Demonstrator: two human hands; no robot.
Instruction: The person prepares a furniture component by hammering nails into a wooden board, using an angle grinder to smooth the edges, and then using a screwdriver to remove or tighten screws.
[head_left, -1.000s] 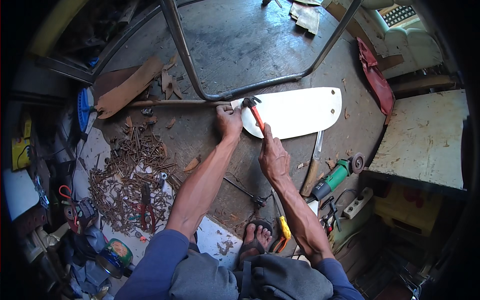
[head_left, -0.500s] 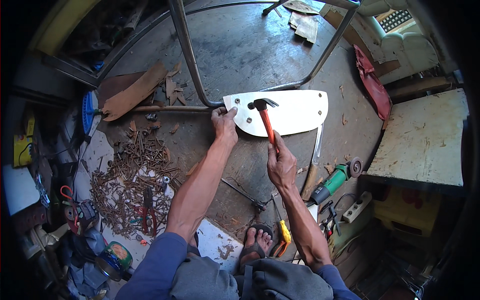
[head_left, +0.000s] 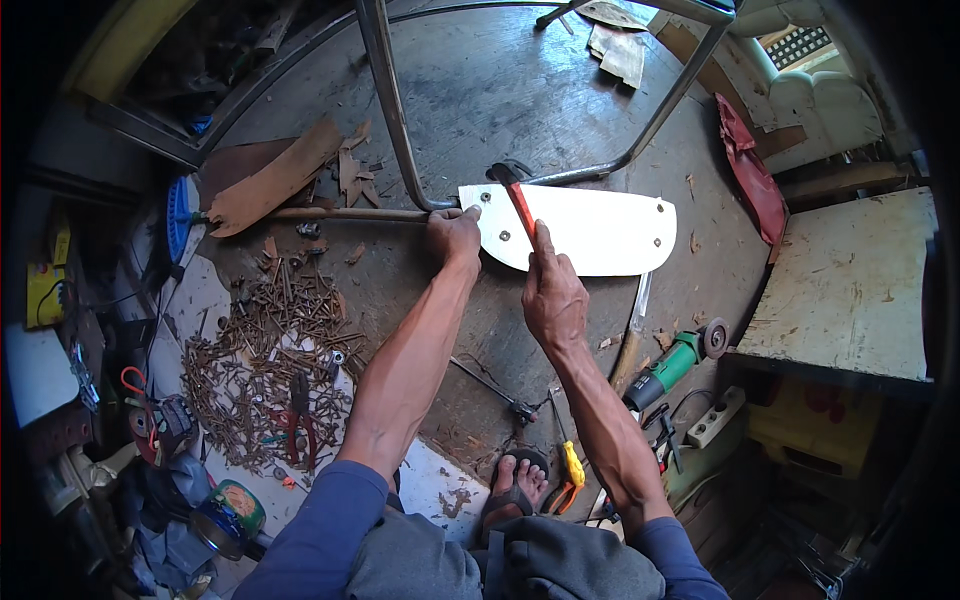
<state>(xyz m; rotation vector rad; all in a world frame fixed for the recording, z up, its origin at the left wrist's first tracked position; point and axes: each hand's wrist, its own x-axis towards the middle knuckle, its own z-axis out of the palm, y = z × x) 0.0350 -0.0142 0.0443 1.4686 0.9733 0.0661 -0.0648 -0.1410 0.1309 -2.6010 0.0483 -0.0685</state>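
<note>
A white panel (head_left: 590,230) with a straight far edge and a rounded near edge lies in front of me. Round metal fittings sit near its corners. My left hand (head_left: 457,238) grips the panel's left end, thumb near the upper left fitting. Closed around a red-handled claw hammer (head_left: 521,207) is my right hand (head_left: 555,298). The hammer slants over the left part of the panel, its dark head by the far edge. Whether the head touches anything I cannot tell.
A bent metal tube frame (head_left: 392,110) stands beyond the panel. Loose screws and nails (head_left: 270,350) lie in a heap at left, with pliers (head_left: 299,415) among them. At right are a green angle grinder (head_left: 672,368), a power strip (head_left: 716,416) and a yellow-handled screwdriver (head_left: 572,466).
The hammer's head has moved away from me and slightly left, toward the panel's far edge. In the picture, the panel and my left hand sit a little farther right.
</note>
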